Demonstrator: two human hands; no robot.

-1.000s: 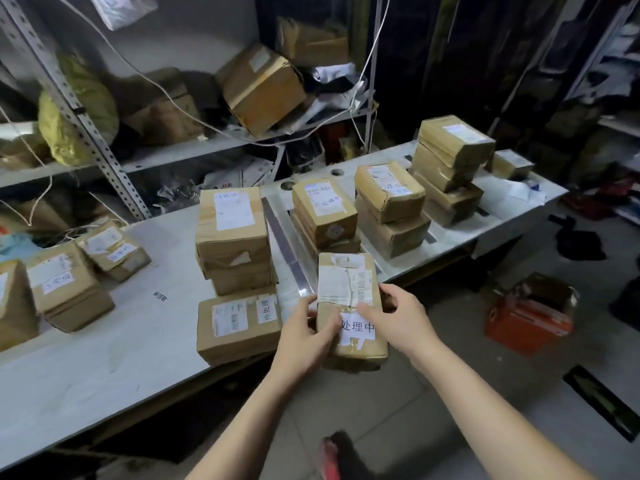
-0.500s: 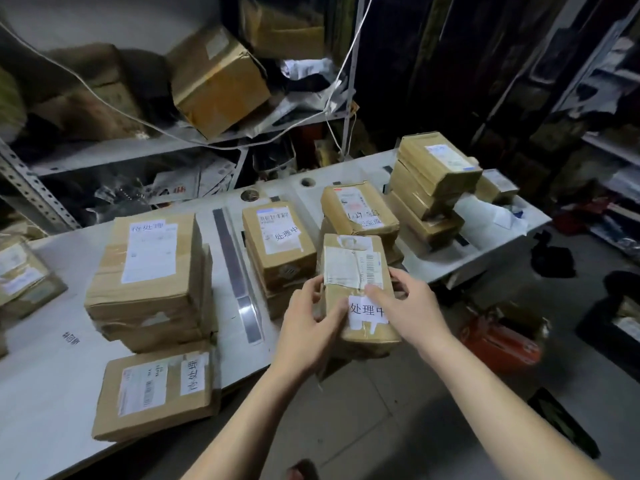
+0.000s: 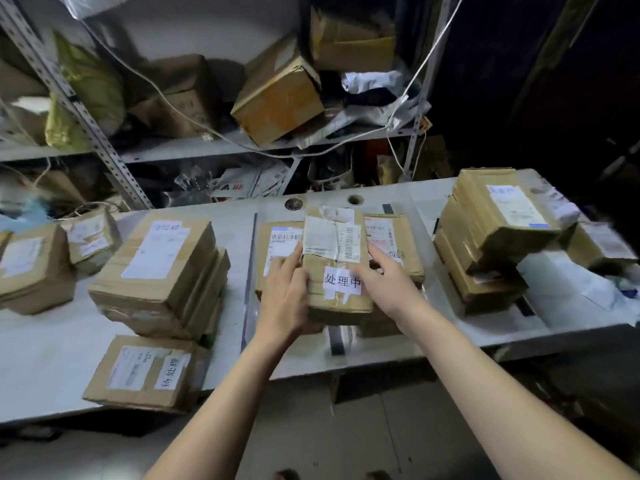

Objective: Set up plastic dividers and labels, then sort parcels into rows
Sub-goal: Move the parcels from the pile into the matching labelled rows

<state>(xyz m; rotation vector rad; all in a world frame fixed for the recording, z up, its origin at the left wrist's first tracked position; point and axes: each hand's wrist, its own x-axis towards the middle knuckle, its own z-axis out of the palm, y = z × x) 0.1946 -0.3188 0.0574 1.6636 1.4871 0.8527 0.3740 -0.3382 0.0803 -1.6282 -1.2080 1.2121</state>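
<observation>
Parcel (image 3: 337,271) with a white handwritten label sits over the middle of the table (image 3: 52,348), above two brown boxes (image 3: 391,233). Left hand (image 3: 285,299) and right hand (image 3: 384,285) clasp its long sides, fingers close together. Whether it rests on them is unclear.

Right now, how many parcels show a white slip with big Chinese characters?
3. One on the held parcel, gripped by the left hand and right hand; one atop the tall left stack; one on the flat parcel at front left. Others may be hidden behind the hands.
</observation>
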